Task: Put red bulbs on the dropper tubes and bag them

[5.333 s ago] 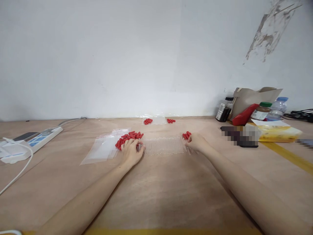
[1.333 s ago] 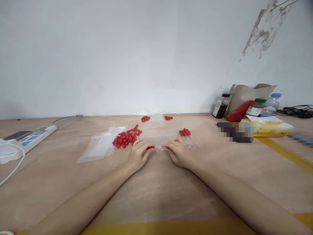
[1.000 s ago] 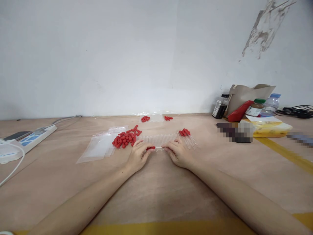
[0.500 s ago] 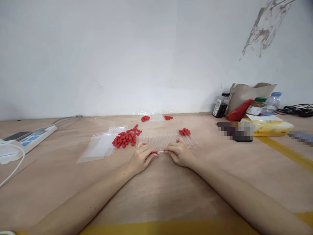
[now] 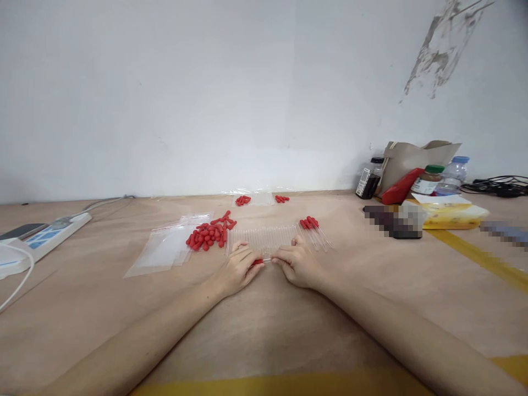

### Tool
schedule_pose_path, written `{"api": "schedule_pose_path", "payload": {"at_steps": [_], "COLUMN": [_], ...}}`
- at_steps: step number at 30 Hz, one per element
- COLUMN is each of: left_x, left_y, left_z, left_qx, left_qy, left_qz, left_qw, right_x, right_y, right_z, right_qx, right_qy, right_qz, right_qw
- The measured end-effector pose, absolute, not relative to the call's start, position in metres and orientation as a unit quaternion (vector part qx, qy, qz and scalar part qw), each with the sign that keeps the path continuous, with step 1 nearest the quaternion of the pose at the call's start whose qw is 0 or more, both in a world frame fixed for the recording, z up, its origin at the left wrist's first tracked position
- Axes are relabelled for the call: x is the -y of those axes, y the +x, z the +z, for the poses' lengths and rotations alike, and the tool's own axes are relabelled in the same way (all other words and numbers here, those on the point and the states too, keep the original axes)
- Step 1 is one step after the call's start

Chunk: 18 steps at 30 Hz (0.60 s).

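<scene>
Between the thumb and fingers of my left hand is a red rubber bulb, partly covered by the fingers. My right hand pinches a thin clear tube, whose left end meets the bulb; how deep it sits inside cannot be seen. Just beyond both hands lies a row of clear tubes, side by side. A pile of red bulbs is left of the row. To its right, several droppers lie together, clear tubes with red bulbs on their far ends.
Clear plastic bags lie left of the pile. Near the wall are bagged red bulbs and a second small group. A power strip is at left. Bottles, a beige bag and a yellow tissue pack stand right.
The hands stay close together with the same bulb and tube. More of the red bulb now shows at my left fingertips. The whole view has shifted slightly.
</scene>
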<state>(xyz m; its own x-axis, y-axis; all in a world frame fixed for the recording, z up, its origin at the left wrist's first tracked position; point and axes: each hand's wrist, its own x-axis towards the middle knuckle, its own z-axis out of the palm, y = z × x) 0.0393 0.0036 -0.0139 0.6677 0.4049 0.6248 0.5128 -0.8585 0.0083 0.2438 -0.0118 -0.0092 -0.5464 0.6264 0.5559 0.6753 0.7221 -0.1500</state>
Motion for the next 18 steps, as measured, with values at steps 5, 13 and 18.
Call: {"api": "schedule_pose_path", "payload": {"at_steps": [5, 13, 18], "left_x": [-0.005, -0.01, -0.013], "left_y": [0.04, 0.036, 0.028], "left_z": [-0.013, -0.007, -0.009], "left_qx": [0.229, 0.286, 0.392], "left_qy": [-0.914, -0.886, -0.846], "left_qz": [-0.318, -0.35, -0.352], "left_qw": [0.1, 0.102, 0.077], "right_x": [0.014, 0.02, -0.004], "right_y": [0.241, 0.232, 0.263], "right_z": [-0.012, 0.019, 0.033], "right_qx": [0.876, 0.876, 0.794], "right_qy": [-0.376, -0.418, -0.575], "right_qz": [-0.023, -0.115, -0.051], "right_qw": [0.301, 0.209, 0.191]}}
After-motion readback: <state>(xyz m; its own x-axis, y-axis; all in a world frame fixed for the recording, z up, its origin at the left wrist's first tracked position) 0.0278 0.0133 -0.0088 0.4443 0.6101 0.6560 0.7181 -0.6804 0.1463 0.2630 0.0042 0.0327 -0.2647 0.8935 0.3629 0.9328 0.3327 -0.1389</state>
